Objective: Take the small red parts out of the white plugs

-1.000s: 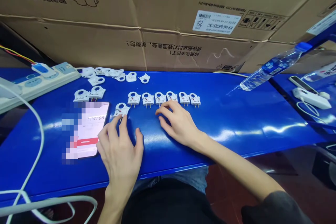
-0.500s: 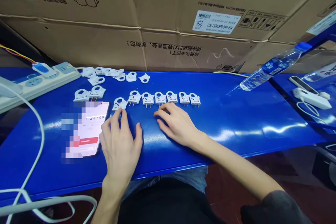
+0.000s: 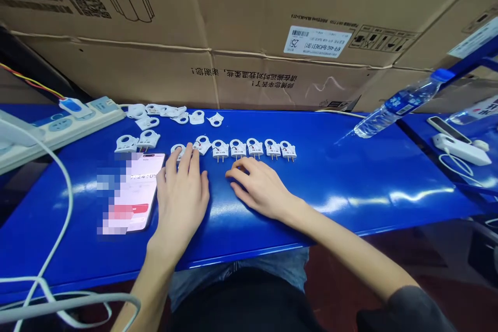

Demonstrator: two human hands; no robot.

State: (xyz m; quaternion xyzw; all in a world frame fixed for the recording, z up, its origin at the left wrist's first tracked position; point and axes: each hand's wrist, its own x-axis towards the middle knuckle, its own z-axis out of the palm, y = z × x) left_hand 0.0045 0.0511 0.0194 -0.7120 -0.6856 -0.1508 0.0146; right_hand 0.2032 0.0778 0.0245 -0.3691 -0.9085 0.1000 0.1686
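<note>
Several white plug halves with round finger holes stand in a row on the blue table, most with brass pins pointing toward me. My left hand (image 3: 183, 189) lies over the row's left end, fingers stretched out. Its fingertips partly cover the leftmost plug (image 3: 178, 151) and reach the tilted second plug (image 3: 202, 144); whether they press on either I cannot tell. Just below the middle plug (image 3: 238, 148) rests my right hand (image 3: 262, 187), fingers loosely bent, thumb apart, nothing visible in it. Two more plugs (image 3: 148, 139) sit farther left, above a phone (image 3: 146, 187) showing a timer.
Behind the row lies a cluster of white plug covers (image 3: 196, 117). A power strip (image 3: 62, 127) with cables is at left. A large cardboard box (image 3: 249, 36) walls off the back. A water bottle (image 3: 400, 104) leans at right, near a white adapter (image 3: 461, 148).
My left hand has moved forward onto the left end of the row, and the second plug there now sits tilted. My right hand stays almost still. The camera view has shifted slightly.
</note>
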